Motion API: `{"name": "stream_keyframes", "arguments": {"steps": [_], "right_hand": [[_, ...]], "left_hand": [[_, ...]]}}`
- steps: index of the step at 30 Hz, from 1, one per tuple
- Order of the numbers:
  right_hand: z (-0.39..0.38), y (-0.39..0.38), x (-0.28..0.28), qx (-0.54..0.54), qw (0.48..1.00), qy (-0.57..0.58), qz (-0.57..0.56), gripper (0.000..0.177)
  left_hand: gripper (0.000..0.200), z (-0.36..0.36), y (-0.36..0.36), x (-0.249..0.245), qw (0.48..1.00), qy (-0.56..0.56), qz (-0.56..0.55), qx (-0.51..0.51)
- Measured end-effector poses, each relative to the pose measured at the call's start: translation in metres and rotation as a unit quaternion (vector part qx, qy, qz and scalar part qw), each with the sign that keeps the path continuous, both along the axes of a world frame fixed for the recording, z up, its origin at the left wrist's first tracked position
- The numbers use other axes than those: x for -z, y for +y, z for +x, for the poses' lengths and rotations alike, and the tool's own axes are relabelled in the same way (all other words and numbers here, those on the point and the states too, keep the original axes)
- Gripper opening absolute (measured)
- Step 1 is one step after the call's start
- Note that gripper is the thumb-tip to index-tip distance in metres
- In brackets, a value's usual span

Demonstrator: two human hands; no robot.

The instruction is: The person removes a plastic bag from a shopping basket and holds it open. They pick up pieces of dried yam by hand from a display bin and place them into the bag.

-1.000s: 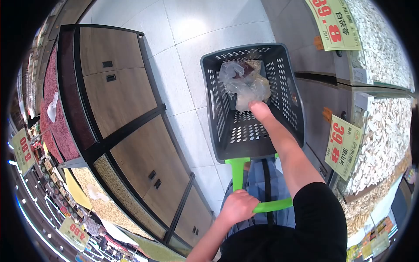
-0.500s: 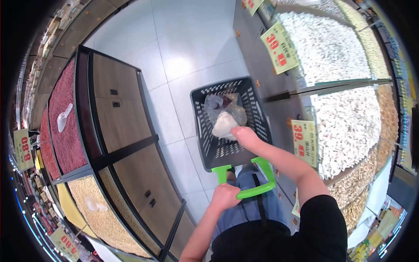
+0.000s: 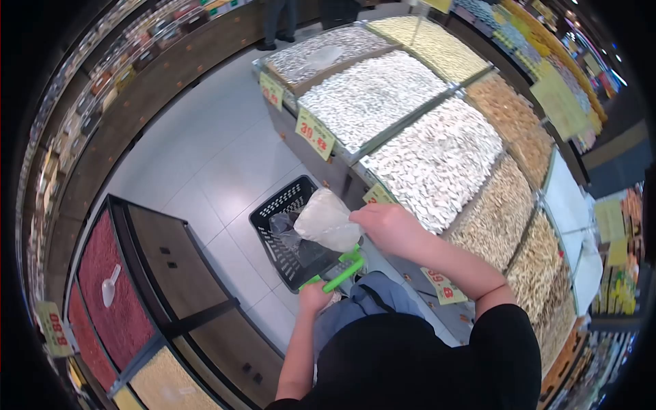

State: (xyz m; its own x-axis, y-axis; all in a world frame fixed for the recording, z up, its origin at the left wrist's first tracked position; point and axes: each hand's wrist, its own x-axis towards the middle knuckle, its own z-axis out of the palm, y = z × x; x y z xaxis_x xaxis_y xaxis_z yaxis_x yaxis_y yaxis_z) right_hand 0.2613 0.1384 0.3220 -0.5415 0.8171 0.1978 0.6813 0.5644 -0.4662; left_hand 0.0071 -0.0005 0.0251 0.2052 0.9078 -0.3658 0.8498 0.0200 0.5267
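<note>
My right hand (image 3: 388, 224) pinches the gathered top of a clear plastic bag of pale, whitish contents (image 3: 324, 220), held up above the shopping basket. What exactly fills the bag I cannot make out. My left hand (image 3: 315, 298) is closed around the bright green handle (image 3: 345, 272) of the dark perforated basket (image 3: 266, 207). Down inside the basket lies another clear bag with something dark in it (image 3: 283, 227), partly hidden behind the raised bag.
To the right stands a display of bins with white dried slices (image 3: 437, 160) and other dry goods, edged with price tags (image 3: 314, 134). At left, a wooden bin unit (image 3: 181, 256) holds reddish grains and a white scoop (image 3: 110, 285). Another person's legs (image 3: 279, 24) show at the far end.
My right hand has lifted the pale bag up out of the basket and toward the right-hand bins. The view has swung right, while my left hand keeps hold of the handle.
</note>
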Motion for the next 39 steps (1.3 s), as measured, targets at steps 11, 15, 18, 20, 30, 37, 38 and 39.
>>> {"name": "stream_keyframes", "arguments": {"steps": [11,15,18,20,30,37,38,39], "right_hand": [[0.110,-0.099,-0.142,0.154,0.987,0.009,0.053,0.014],[0.144,-0.135,-0.166,0.170,0.985,0.011,0.038,0.010],[0.162,-0.155,-0.182,0.174,0.984,0.024,0.029,0.010],[0.172,-0.164,-0.192,0.174,0.984,0.035,0.029,0.010],[0.198,-0.146,-0.213,0.087,0.990,0.096,0.056,0.013],[0.226,-0.071,-0.163,0.070,0.987,0.088,0.111,0.011],[0.236,-0.060,-0.155,0.082,0.985,0.107,0.107,0.012],[0.248,-0.050,-0.147,0.093,0.982,0.125,0.103,0.012]], "left_hand": [[0.057,-0.031,0.059,-0.039,0.995,-0.091,-0.015,0.046],[0.048,-0.018,0.074,-0.071,0.974,-0.219,0.057,-0.009],[0.026,0.022,0.086,-0.085,0.902,-0.425,0.002,-0.078],[0.043,0.061,0.091,-0.104,0.835,-0.520,-0.154,-0.097],[0.077,0.253,0.115,-0.179,0.293,-0.672,-0.670,0.118],[0.078,0.281,0.127,-0.191,0.363,-0.724,-0.584,0.053],[0.079,0.285,0.132,-0.189,0.410,-0.732,-0.543,0.038],[0.079,0.288,0.136,-0.188,0.466,-0.734,-0.494,0.029]]}}
